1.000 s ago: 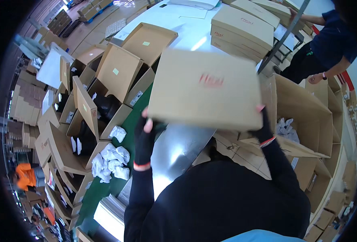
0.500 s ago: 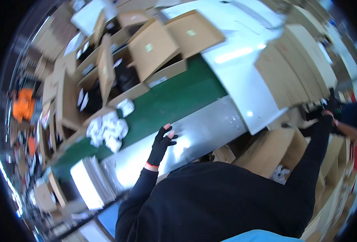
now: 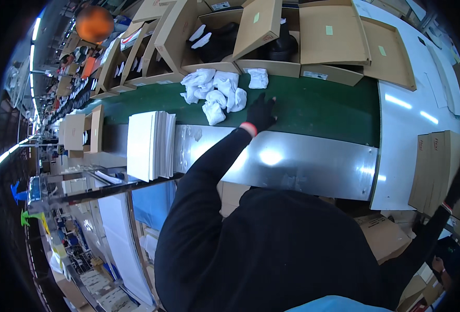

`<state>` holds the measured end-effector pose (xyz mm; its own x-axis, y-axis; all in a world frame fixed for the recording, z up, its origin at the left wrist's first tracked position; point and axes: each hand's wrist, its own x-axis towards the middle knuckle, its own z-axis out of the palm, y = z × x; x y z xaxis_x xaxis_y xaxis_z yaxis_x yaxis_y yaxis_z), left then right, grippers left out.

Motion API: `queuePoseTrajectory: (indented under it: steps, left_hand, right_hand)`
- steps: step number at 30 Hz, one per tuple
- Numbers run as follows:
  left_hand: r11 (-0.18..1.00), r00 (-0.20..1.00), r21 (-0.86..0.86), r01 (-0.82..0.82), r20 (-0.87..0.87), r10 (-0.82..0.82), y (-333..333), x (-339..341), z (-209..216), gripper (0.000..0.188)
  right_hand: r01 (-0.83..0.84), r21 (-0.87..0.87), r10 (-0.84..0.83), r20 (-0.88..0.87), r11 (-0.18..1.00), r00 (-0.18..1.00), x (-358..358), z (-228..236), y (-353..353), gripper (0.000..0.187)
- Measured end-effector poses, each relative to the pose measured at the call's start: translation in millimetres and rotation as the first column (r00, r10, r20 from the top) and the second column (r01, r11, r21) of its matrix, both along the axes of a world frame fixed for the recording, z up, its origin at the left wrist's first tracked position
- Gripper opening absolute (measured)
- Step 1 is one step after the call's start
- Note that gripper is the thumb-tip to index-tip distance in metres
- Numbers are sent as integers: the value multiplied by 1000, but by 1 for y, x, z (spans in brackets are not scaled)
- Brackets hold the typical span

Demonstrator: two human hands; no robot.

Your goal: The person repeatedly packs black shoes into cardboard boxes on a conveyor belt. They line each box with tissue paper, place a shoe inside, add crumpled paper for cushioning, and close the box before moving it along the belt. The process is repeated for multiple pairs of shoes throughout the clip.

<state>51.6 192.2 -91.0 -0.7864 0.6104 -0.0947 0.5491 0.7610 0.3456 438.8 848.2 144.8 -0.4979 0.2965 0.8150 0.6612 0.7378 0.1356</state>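
Observation:
My left hand (image 3: 261, 114), in a black fingerless glove, is held over the green conveyor belt (image 3: 323, 112) with its fingers apart and nothing in them. Just left of it lie several crumpled white wads of paper or cloth (image 3: 215, 93), and a smaller white wad (image 3: 258, 78) sits beyond it. Far to the right, my right hand (image 3: 457, 183), gloved alike, is at the outer side of a stack of brown cardboard cartons (image 3: 435, 169). Its fingers are too blurred and close to the picture's rim to show whether they grip a carton.
Open cardboard boxes (image 3: 334, 39) line the belt's far side, some with black shoes (image 3: 217, 44) inside. A stack of white sheets (image 3: 149, 145) stands on the left of the metal ledge (image 3: 292, 161). A white table (image 3: 404, 119) adjoins on the right. A person in orange (image 3: 94, 24) is far left.
My view has swung, so the belt and boxes now lie level across it. My left hand has moved over the belt, nearer the white wads. The right hand remains beside the cartons.

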Motion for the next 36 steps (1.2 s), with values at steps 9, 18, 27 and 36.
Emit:
queuePoseTrajectory:
  steps: [9,18,27,36]
  left_hand:
    - [980,964,-149,-134,-249,94,23,-83,-69,49]
    - [971,934,-237,31,-340,-112,-207,-109,-97,45]
    - [900,912,376,-219,-249,325,-251,-205,-37,35]
    - [835,980,517,-187,38,196,-138,-75,-51,42]
  right_hand:
    - [-307,-494,537,435,813,722,-177,-103,-271,59]
    - [-285,-534,571,505,796,647,-320,-202,-306,68]
    - [-547,294,47,850,784,525,-404,-336,-151,32]
    - [-594,-297,629,602,748,492,-384,-217,-184,39]
